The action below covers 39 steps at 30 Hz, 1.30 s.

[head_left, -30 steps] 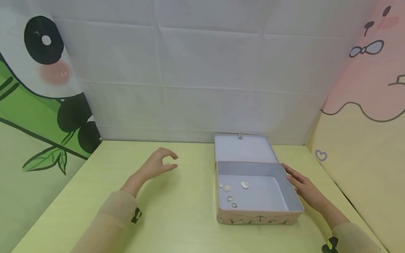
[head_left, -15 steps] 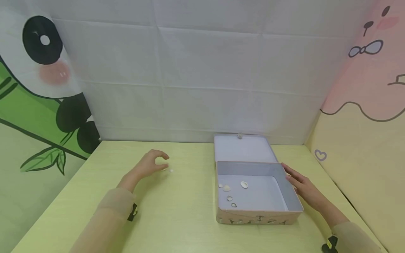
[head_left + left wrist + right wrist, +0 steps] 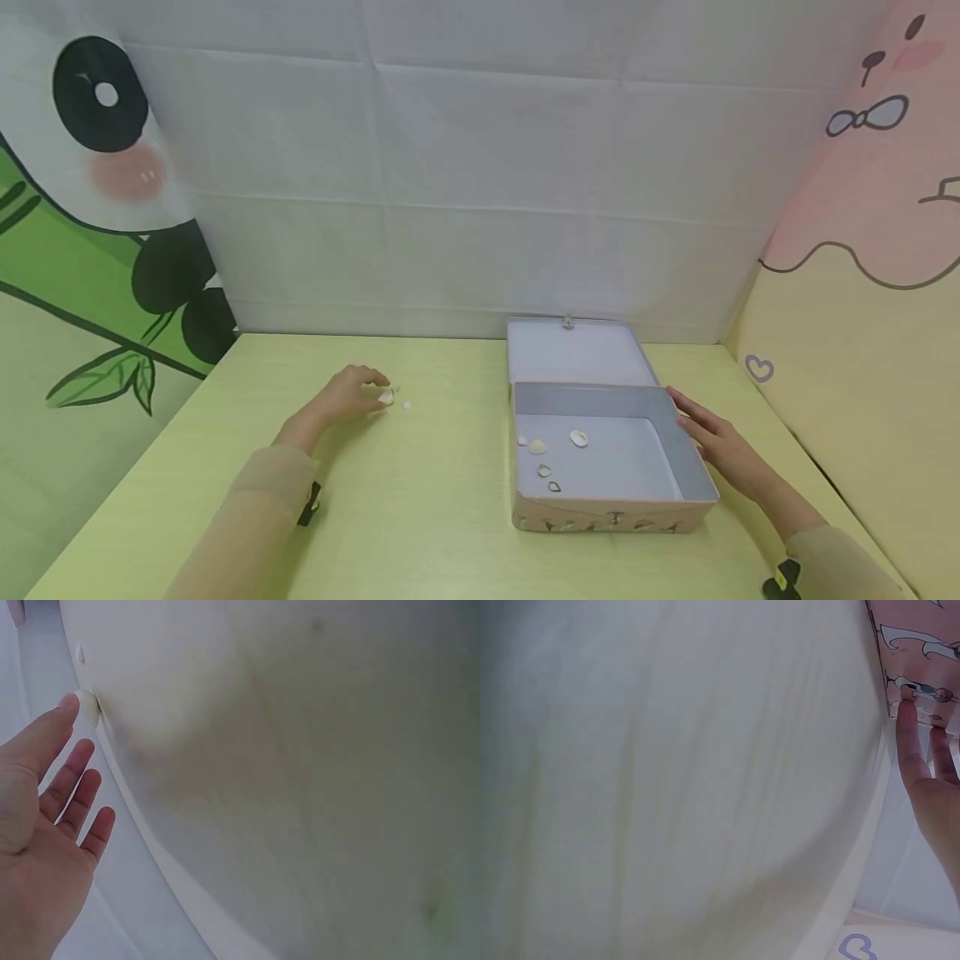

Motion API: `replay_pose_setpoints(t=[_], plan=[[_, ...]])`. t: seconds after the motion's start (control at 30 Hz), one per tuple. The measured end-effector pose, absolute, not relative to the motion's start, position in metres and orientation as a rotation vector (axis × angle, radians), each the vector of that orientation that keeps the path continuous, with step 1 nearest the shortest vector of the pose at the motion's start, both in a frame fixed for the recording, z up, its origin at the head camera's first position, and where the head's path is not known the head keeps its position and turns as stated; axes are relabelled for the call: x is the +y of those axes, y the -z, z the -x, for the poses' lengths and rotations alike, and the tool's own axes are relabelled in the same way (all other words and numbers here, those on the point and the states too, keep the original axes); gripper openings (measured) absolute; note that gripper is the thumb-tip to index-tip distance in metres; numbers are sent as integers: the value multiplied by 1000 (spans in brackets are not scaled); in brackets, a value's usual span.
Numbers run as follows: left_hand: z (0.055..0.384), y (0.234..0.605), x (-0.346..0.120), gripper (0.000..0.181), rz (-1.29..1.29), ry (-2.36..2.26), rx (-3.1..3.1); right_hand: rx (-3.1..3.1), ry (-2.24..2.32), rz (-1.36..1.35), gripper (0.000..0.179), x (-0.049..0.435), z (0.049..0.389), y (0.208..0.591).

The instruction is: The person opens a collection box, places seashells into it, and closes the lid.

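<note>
My left hand point(image 3: 343, 395) is low over the left part of the table, its thumb and forefinger parted around a pale seashell point(image 3: 386, 397). In the left wrist view the thumb tip is right at this seashell point(image 3: 88, 707), and the other fingers of the left hand point(image 3: 45, 795) are loosely extended. A smaller white shell point(image 3: 407, 405) lies just to the right. My right hand point(image 3: 723, 446) rests its extended fingers against the right side of an open box point(image 3: 615, 517). The right wrist view shows those fingertips on the box's pink patterned wall point(image 3: 922, 652).
Several shells lie in the left half of the box, among them a white oval one point(image 3: 578, 438) and a fan-shaped one point(image 3: 537, 447). The box lid point(image 3: 577, 354) is tipped back toward the white cloth backdrop point(image 3: 480, 167). Printed panels flank the yellow table point(image 3: 435, 508).
My left hand has moved left and slightly nearer, its thumb and forefinger drawing closer together around the seashell. The small white shell has come into sight. My right hand and the box stay put.
</note>
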State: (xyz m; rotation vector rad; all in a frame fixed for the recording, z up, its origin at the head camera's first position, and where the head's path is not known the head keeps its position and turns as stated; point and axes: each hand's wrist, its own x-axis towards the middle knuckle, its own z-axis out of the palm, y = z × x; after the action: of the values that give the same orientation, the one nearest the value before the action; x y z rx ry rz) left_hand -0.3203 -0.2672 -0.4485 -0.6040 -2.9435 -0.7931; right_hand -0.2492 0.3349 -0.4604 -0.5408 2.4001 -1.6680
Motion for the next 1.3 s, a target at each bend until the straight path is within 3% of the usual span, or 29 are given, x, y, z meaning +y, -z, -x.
replay_pose_setpoints(t=[1.3], plan=[[315,436,-262,31,523,812,-3062,2402,1672,533,52,334,247,459]])
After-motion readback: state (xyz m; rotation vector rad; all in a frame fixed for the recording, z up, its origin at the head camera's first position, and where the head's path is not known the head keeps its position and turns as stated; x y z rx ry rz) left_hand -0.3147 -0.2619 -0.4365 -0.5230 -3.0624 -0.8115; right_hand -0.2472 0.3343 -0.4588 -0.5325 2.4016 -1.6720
